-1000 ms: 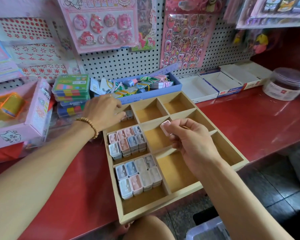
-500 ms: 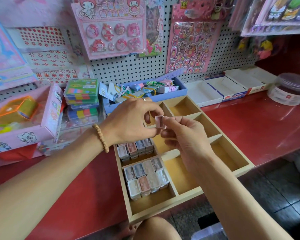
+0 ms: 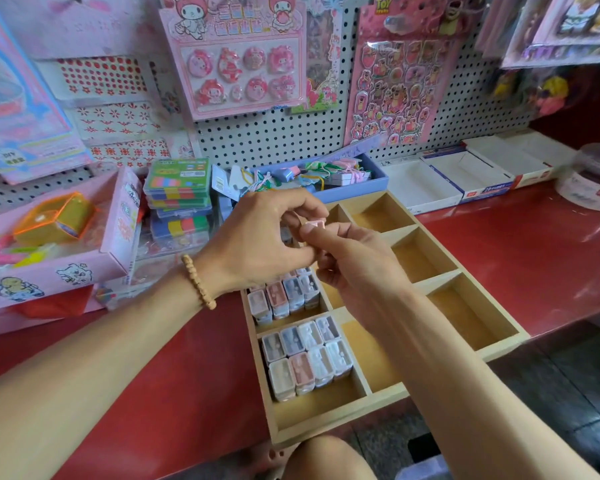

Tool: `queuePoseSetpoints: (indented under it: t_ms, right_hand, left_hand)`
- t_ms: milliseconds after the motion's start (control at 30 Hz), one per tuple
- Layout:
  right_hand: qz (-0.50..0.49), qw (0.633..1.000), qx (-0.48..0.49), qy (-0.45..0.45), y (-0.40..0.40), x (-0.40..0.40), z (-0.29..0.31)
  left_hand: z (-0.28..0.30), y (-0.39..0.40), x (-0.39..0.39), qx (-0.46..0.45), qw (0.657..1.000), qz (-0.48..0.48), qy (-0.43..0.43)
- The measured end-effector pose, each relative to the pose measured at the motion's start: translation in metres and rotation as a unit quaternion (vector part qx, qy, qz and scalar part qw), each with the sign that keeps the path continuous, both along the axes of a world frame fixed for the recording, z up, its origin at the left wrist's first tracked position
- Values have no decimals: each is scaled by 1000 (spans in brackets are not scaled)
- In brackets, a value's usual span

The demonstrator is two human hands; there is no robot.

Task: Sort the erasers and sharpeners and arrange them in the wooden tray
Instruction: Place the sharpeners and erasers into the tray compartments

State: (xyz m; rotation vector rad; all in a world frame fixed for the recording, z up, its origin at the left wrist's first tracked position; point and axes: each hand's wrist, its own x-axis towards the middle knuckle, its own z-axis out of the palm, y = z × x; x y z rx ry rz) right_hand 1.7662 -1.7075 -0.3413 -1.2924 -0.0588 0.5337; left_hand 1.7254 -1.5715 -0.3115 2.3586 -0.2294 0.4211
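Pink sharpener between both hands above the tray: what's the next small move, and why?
Probably let the left hand take the pink sharpener from the right hand and lower it into the wooden tray, left column. Both hands pinch it now, and sharpeners already fill that column's nearer compartments.

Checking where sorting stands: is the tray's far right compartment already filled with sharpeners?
No. The wooden tray holds sharpeners only in its left column; the far right compartment shows bare wood.
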Motion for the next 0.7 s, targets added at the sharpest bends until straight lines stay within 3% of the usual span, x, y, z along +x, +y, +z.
queuePoseSetpoints:
  t_ms: [267,500,700]
  right_hand:
    - [-9,997,-65,-34,10,8,2]
    - [-58,980,-156,-106,-22,31,-1]
    - [-35,945,-242,-215,-36,48,-1]
  left_hand:
    - [-10,35,11,46,996,72,11]
    - [-40,77,43,214,952,145,167]
    - [-60,82,55,258,925,166,227]
